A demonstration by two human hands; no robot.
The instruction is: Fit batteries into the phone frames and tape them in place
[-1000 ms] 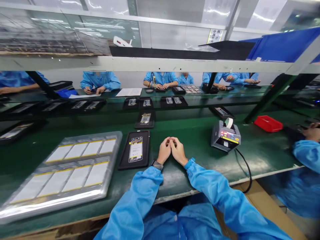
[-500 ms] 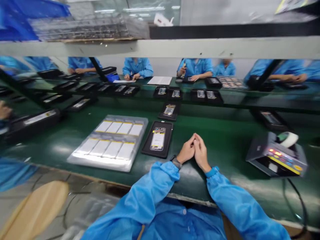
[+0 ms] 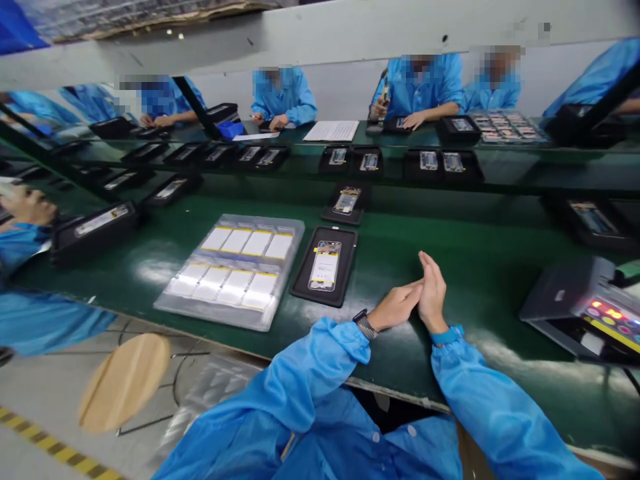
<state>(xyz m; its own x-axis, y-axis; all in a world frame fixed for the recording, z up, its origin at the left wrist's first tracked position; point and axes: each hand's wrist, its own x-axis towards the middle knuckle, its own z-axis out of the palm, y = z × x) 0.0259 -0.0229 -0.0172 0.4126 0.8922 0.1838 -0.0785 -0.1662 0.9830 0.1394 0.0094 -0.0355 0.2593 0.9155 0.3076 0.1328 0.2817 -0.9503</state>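
My left hand (image 3: pixel 399 308), with a watch (image 3: pixel 365 324) at its wrist, rests over the green table, its straight fingers laid against my right palm. My right hand (image 3: pixel 433 293) is upright with its fingers stretched out and held side by side. No object shows in either hand. Left of them, a black tray (image 3: pixel 347 267) holds an opened phone (image 3: pixel 325 265) with a white battery in it. Beside that tray lies a clear plastic tray (image 3: pixel 165 301) with several white batteries (image 3: pixel 219 238) in two rows.
Behind sits another black tray (image 3: pixel 357 213) with a phone. A grey tape dispenser (image 3: pixel 565 300) with lit digits stands at the right. A shelf (image 3: pixel 300 157) carries several phone trays. Co-workers in blue sit opposite; a co-worker's hand (image 3: pixel 30 205) is at far left.
The view has tilted down and shifted left. My hands, whose fingertips met in a peak, now press together differently, the left fingers lying across the right palm. The trays have stayed in place.
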